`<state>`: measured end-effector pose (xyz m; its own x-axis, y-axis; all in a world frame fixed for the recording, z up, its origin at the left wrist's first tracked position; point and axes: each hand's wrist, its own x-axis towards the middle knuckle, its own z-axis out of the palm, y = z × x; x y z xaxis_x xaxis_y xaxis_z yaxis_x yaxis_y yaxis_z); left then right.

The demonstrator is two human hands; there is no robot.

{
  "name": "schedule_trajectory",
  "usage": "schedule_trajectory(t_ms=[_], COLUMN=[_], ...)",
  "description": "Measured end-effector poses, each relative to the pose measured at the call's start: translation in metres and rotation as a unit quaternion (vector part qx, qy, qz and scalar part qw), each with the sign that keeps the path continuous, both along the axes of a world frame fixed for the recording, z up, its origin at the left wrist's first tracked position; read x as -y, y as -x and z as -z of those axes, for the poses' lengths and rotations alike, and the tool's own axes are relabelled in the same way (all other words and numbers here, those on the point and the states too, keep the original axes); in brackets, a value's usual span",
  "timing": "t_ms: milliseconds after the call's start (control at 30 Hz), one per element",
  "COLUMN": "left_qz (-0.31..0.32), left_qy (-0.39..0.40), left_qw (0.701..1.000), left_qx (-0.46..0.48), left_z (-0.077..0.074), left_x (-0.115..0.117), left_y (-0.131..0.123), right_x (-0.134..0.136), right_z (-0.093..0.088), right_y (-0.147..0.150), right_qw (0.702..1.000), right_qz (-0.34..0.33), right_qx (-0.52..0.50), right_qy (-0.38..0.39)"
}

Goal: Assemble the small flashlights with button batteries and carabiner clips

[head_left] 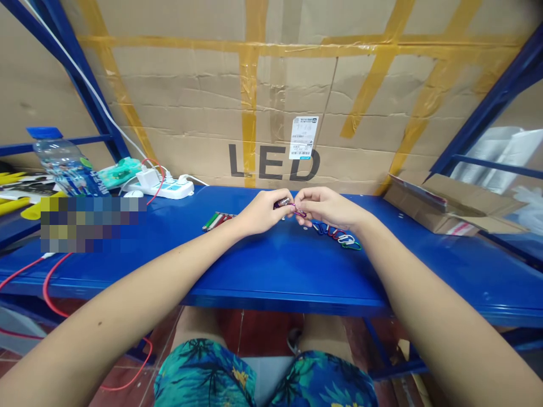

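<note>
My left hand (pixel 263 212) is closed round a small dark purple tube with a silver end (pixel 284 202), most of it hidden by the fingers. Close against it, my right hand (pixel 321 204) pinches a purple carabiner (pixel 300 213) that meets the tube's end; whether the two are joined I cannot tell. To the right, just under my right hand, several carabiners (pixel 347 240) in blue, red, silver and green lie in a row on the blue tabletop (pixel 280 271). Left of my left hand, several small coloured tubes (pixel 215 220), green, silver and red, lie side by side, partly covered by my wrist.
A blue-capped bottle (pixel 68 164) and a white power strip (pixel 169 187) with plugs stand at the left, with red cables (pixel 53 277) running over the edge. An open cardboard box (pixel 441 206) sits at the right. A large taped carton (pixel 203 113) walls off the back.
</note>
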<state>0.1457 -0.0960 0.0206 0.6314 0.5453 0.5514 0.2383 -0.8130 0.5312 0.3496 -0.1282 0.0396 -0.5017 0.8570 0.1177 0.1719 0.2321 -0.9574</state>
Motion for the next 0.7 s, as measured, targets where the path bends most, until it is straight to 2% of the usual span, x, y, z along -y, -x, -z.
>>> schedule_trajectory(t_ms=[100, 233, 433, 567, 700], left_qz=[-0.016, -0.059, -0.049, -0.056, -0.065], left_qy=[-0.019, -0.038, -0.029, -0.019, -0.025], left_qw=[0.999, 0.997, 0.997, 0.996, 0.995], left_qx=[0.023, 0.039, 0.061, 0.067, 0.070], left_z=[-0.002, -0.005, -0.004, -0.003, -0.003], left_x=[-0.001, -0.002, -0.003, -0.004, -0.005], left_y=[0.000, 0.000, -0.001, -0.001, -0.001], right_x=[-0.001, -0.003, -0.002, 0.001, 0.001], right_z=[0.003, 0.004, 0.004, 0.003, 0.003], right_y=[0.002, 0.004, 0.010, 0.014, 0.013], right_qw=[0.999, 0.996, 0.989, 0.986, 0.990], right_qz=[-0.009, 0.042, 0.093, 0.119, 0.096], right_qx=[-0.038, -0.053, -0.019, -0.021, -0.040], right_qy=[0.005, -0.060, -0.113, -0.112, -0.092])
